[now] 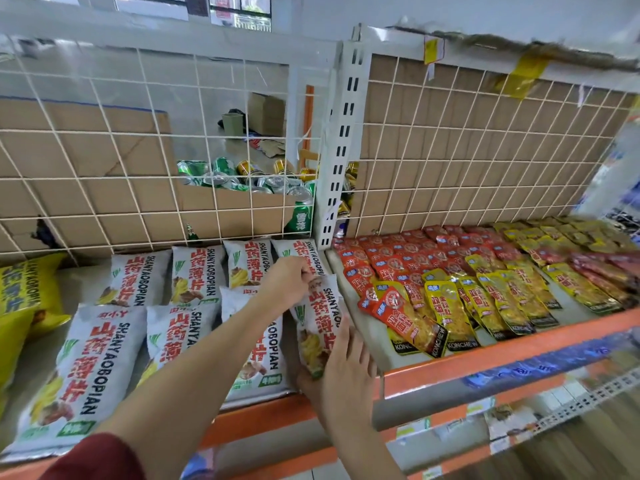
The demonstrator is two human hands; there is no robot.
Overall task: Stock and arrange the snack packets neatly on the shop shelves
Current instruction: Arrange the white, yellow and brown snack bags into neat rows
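A white snack packet [320, 317] with red lettering lies at the right end of the left shelf [256, 415], in the front row. My left hand [289, 284] pinches its far top edge. My right hand [343, 372] grips its near bottom end from the right side. Several matching white packets [93, 372] lie flat in two rows to the left, with more of them [195, 273] behind. My left forearm crosses over one front-row packet [256, 355] and hides part of it.
Yellow packets [20, 306] sit at the far left. The right shelf [502, 351] holds rows of small red and yellow packets [450, 299]. A white wire grid [138, 161] backed by cardboard closes off the rear. Drink cans [256, 181] show behind it. Lower shelves lie below.
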